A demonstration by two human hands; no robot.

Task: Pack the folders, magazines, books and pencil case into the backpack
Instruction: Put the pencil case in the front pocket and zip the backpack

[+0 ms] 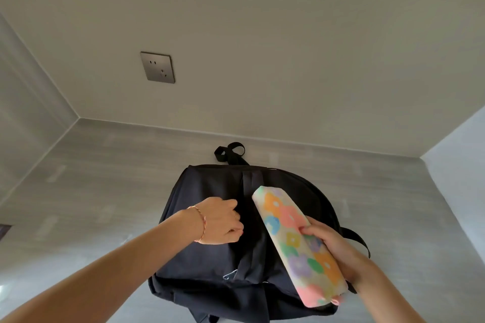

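A black backpack point(210, 257) lies on the grey floor in the lower middle of the head view, its carry loop toward the wall. My left hand point(223, 220) pinches the backpack's fabric near a central seam, fingers curled. My right hand point(330, 249) grips a long pencil case point(294, 241) with a pastel flower print, held slanted just above the right half of the backpack. No folders, magazines or books are in view.
A grey floor point(91, 191) runs to a beige wall with a metal power socket point(157, 67). A pale wall or panel point(462, 165) rises at the right. A backpack strap point(357, 238) sticks out on the right.
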